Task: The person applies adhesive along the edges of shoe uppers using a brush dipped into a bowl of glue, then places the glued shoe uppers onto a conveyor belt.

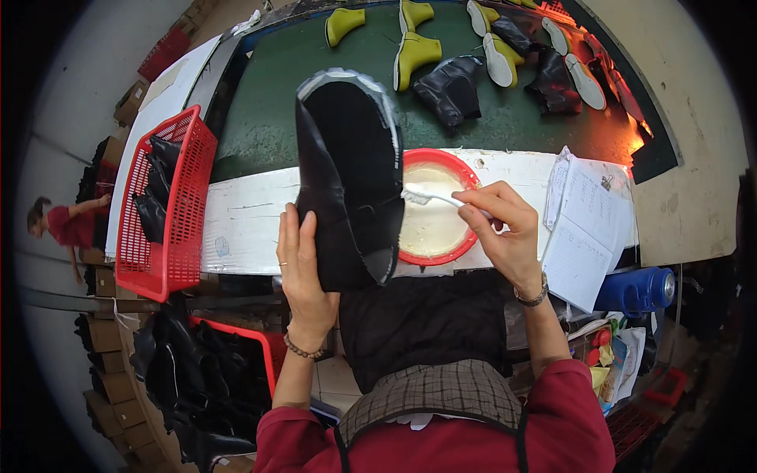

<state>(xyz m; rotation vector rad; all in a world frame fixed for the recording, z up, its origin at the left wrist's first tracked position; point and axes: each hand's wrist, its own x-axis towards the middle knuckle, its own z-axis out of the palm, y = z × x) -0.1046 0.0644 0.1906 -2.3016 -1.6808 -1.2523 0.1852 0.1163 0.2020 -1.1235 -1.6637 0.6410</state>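
Observation:
My left hand (303, 276) grips a black leather boot upper (322, 201) from its left side, thumb and fingers against the leather. Its open underside faces up, and a whitish coating runs around the top rim and down part of the right edge. Between the fingers of my right hand (509, 225) is a white toothbrush (448, 198). The brush's head, covered in white paste, is at the upper's right edge; whether it touches I cannot tell. Below them sits a red basin (471, 175) of cream-coloured liquid, partly hidden by the upper.
Yellow shoe forms (415, 57) and black boot uppers (451, 88) lie on the green surface (268, 102) beyond. A red basket (181, 229) stands left, an open notebook (585, 229) and blue flask (635, 290) right. Another person (69, 225) is far left.

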